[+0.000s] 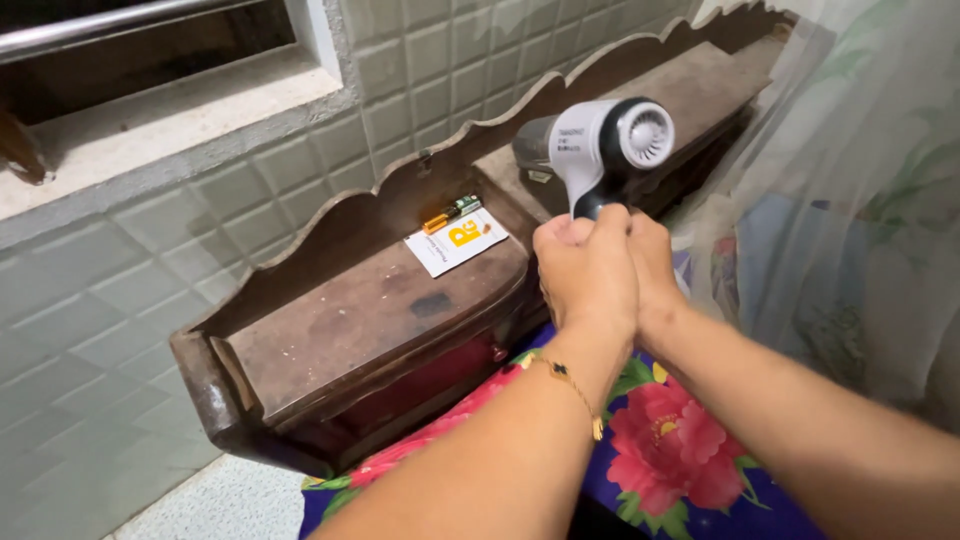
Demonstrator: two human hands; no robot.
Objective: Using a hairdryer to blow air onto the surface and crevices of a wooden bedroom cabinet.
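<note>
A white and grey hair dryer [600,145] is held upright above a dark wooden headboard shelf [370,320]. My left hand [585,270] is closed around its dark handle, with a thin gold bracelet [570,380] on the wrist. My right hand [652,262] presses against the left from the right, also wrapped on the handle. The dryer's nozzle points left and its round rear vent faces right.
A white card with a yellow mark [456,240] and a small battery [450,213] lie on the shelf. Grey tiled wall [200,190] and a window ledge [170,115] are behind. A floral blue bedsheet [670,450] lies below, a sheer curtain [860,200] hangs right.
</note>
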